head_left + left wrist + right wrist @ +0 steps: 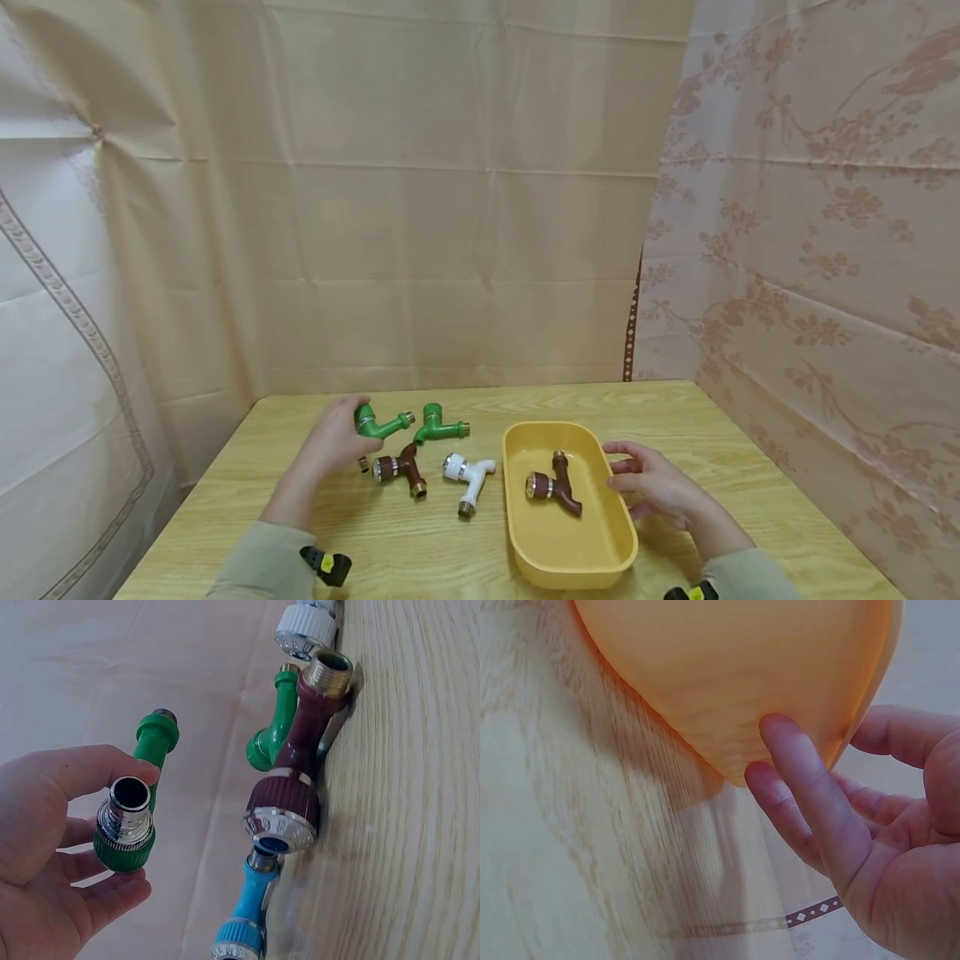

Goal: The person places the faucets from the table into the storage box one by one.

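Note:
My left hand [339, 435] holds a green tap [378, 422] at the table's back left, thumb and fingers round its body; the tap's metal-ringed end faces the left wrist camera. Below that hand lies a brown tap [401, 469]. A blue tap [244, 904] shows in the left wrist view, mostly hidden by my hand in the head view. Another green tap [441, 423] and a white tap [468, 481] lie farther right. My right hand [660, 486] touches the outer right wall of a yellow tray [570, 554] with extended fingers. Inside the tray lies a brown tap [557, 483].
Everything stands on a light wood-grain table [420, 550]. A beige curtain [450, 208] hangs behind its back edge, and a flower-patterned cloth [825, 250] hangs on the right. White cloth [52, 375] hangs at the left.

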{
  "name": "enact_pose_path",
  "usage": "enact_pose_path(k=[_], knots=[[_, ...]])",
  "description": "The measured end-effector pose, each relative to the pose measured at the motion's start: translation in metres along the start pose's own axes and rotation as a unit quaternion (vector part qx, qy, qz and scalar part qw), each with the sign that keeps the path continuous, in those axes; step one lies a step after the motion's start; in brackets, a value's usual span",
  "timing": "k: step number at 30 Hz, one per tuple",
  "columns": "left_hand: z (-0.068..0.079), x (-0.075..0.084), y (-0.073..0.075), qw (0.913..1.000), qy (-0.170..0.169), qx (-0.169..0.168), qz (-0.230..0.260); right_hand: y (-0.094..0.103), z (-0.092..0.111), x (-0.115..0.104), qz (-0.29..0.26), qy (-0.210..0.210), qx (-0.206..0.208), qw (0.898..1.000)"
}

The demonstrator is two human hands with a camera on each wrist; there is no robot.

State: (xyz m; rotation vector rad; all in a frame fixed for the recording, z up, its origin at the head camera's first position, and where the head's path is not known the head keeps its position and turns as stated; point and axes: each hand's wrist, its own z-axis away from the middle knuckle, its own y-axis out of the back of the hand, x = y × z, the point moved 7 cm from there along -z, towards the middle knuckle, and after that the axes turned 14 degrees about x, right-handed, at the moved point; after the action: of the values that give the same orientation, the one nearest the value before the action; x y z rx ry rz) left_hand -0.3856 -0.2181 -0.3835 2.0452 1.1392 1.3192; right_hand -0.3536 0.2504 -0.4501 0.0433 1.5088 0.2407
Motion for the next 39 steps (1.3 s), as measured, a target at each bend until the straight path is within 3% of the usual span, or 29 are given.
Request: enact_pose_path(k=[23,39], knots=[[-0.005,0.035,-0.016,0.9997,-0.025,0.002,0.005,0.000,0.000,0.000,0.001,-0.001,-0.002,1.000],[-0.009,0.061,-0.035,0.9988,-0.040,-0.027,-0.006,0.000,-0.001,0.002,-0.002,-0.001,0.000,1.000]])
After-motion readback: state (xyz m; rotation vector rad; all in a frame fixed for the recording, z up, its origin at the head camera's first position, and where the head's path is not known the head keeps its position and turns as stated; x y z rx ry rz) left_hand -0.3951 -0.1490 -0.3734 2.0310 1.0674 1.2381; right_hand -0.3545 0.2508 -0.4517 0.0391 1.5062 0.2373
